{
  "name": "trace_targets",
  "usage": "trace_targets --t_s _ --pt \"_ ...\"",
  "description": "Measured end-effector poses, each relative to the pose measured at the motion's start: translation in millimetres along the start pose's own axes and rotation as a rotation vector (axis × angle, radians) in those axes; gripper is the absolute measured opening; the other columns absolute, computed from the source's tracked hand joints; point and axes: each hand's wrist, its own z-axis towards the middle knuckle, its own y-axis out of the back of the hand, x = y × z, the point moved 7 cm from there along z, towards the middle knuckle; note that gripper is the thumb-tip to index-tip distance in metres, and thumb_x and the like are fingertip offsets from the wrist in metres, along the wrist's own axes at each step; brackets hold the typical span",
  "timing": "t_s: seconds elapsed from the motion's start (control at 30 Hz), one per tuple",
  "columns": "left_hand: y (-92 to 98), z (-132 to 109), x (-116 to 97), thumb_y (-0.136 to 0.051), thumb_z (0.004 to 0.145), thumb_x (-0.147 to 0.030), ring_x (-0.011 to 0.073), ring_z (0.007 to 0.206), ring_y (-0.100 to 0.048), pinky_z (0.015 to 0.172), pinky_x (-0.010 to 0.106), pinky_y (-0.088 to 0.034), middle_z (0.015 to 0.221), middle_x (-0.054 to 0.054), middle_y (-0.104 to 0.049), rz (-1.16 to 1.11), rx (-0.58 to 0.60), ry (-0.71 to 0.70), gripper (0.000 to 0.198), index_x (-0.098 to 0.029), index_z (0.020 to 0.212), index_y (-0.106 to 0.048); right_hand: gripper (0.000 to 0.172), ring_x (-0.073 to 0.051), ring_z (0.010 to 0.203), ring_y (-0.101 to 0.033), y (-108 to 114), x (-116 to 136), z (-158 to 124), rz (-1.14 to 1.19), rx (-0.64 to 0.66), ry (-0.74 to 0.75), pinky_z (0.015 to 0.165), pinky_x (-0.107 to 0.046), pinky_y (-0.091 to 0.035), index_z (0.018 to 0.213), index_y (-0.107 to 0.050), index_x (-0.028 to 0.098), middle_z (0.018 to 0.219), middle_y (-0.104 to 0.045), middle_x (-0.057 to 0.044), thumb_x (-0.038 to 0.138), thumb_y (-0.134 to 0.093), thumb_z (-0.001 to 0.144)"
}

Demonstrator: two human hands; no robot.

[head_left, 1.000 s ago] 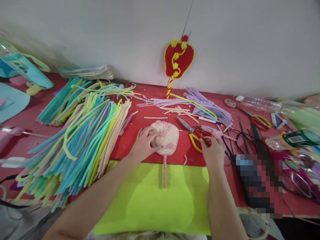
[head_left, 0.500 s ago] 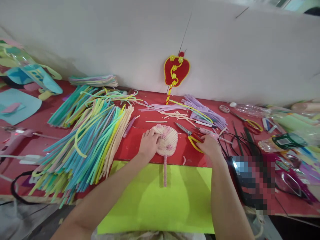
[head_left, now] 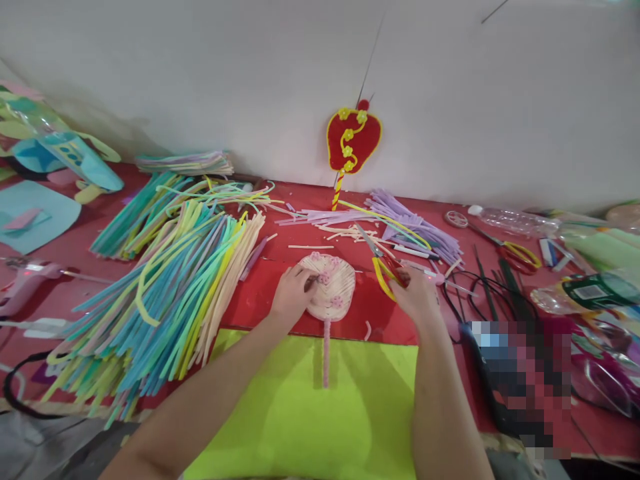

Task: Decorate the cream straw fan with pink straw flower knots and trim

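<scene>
A small round hand fan, wrapped in cream pipe cleaners with pink flowers, lies flat in the middle. Its pink handle reaches over a lime-green sheet. At the fan's left edge is my left hand, fingers curled and pinching by a flower; the fingertips partly hide what they grip. To the right, my right hand is closed round the scissors by their red and yellow handles. The blades point away, up and left.
A large bundle of coloured pipe cleaners lies left, purple ones at the back right. A red fan stands against the wall. Glue guns, a phone, other scissors and bottles flank the work.
My right hand has taken up the scissors; their blades have swung to point further away. My left hand stays at the fan's left edge, its fingers slightly shifted. The view has tilted a little.
</scene>
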Motion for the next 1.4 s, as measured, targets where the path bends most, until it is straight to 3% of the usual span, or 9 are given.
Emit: trace_targets --t_s 0.1,0.23,0.47,0.63,0.77,1.13,1.4 --pt "3.8 -1.3 -0.4 -0.055 0.078 -0.010 0.0174 0.085 -0.057 0.080 0.033 -0.048 0.089 0.004 -0.063 -0.046 -0.024 0.006 0.019 -0.018 0.092 -0.064 0.040 -0.027 0.092 -0.059 -10.1 13.1 -6.1 0.002 -0.009 0.004 0.079 -0.042 -0.045 0.108 -0.059 0.015 0.106 -0.062 -0.013 0.033 -0.051 0.072" --pt "11.1 -4.1 -0.1 -0.052 0.079 -0.008 0.0164 0.084 -0.057 0.079 0.031 -0.049 0.089 0.003 -0.061 -0.039 -0.054 0.016 0.028 -0.020 0.103 -0.061 0.041 -0.026 0.090 -0.057 -15.3 24.2 -13.4 0.042 -0.051 0.079 0.079 -0.040 -0.045 0.109 -0.059 0.017 0.102 -0.062 -0.010 0.032 -0.050 0.072" --pt "7.6 -0.2 0.8 -0.055 0.080 -0.015 0.0183 0.082 -0.055 0.076 0.033 -0.048 0.087 0.004 -0.058 0.089 0.022 0.058 0.029 -0.020 0.108 -0.060 0.040 -0.022 0.082 -0.056 -17.7 21.8 -12.8 0.085 -0.029 0.017 0.075 -0.037 -0.044 0.106 -0.061 0.018 0.096 -0.061 -0.008 0.030 -0.051 0.070" --pt "6.4 9.3 9.6 -0.056 0.081 -0.018 0.0170 0.079 -0.058 0.074 0.032 -0.050 0.086 0.003 -0.059 0.037 -0.051 0.145 0.021 -0.019 0.101 -0.062 0.038 -0.022 0.084 -0.056 -23.2 22.1 -12.3 0.065 -0.004 0.007 0.074 -0.037 -0.044 0.105 -0.062 0.020 0.097 -0.061 -0.007 0.029 -0.050 0.071" --pt "12.9 6.4 8.5 -0.054 0.081 -0.013 0.0157 0.084 -0.060 0.077 0.030 -0.050 0.092 0.003 -0.062 -0.010 -0.091 0.112 0.019 -0.020 0.095 -0.064 0.036 -0.023 0.085 -0.056 -26.9 20.5 -12.0 0.025 0.006 0.008 0.075 -0.036 -0.044 0.104 -0.062 0.020 0.096 -0.061 -0.006 0.029 -0.051 0.070" --pt "16.3 -8.3 -16.9 -0.052 0.085 -0.011 0.0175 0.084 -0.060 0.079 0.031 -0.051 0.090 0.005 -0.065 0.271 0.031 -0.016 0.018 -0.017 0.097 -0.065 0.038 -0.023 0.085 -0.056 -27.8 16.2 -10.8 0.056 -0.019 0.052 0.078 -0.039 -0.045 0.103 -0.062 0.018 0.097 -0.061 -0.008 0.032 -0.050 0.070" --pt "16.2 -7.5 -15.6 -0.053 0.085 -0.011 0.0163 0.082 -0.062 0.076 0.028 -0.050 0.088 0.003 -0.066 0.253 0.045 -0.016 0.018 -0.018 0.096 -0.065 0.036 -0.023 0.084 -0.056 -27.2 17.3 -10.5 0.075 -0.011 0.022 0.079 -0.040 -0.044 0.099 -0.062 0.018 0.095 -0.061 -0.008 0.032 -0.050 0.068"
